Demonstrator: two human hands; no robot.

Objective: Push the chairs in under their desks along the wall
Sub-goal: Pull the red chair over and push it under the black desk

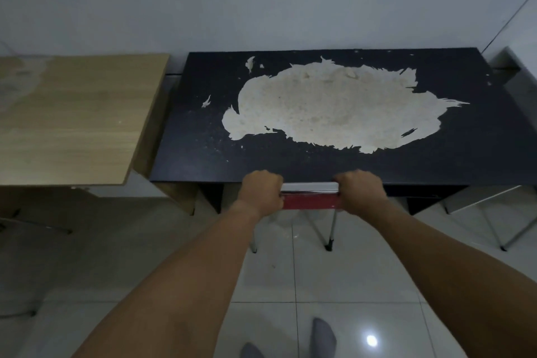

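Note:
A black desk (203,136) with a large worn pale patch stands against the white wall. A chair with a red backrest (309,201) and a chrome top rail sits at the desk's front edge; its seat is hidden under the desk and its thin metal legs (331,229) show below. My left hand (261,192) grips the left end of the backrest. My right hand (360,190) grips the right end. Both arms are stretched forward.
A light wooden desk (72,119) stands to the left, with a dark chair leg (43,227) beneath it. A metal-framed piece of furniture (494,212) is at the right. White glossy floor tiles (319,285) lie below, and my grey-socked feet (322,334) show at the bottom.

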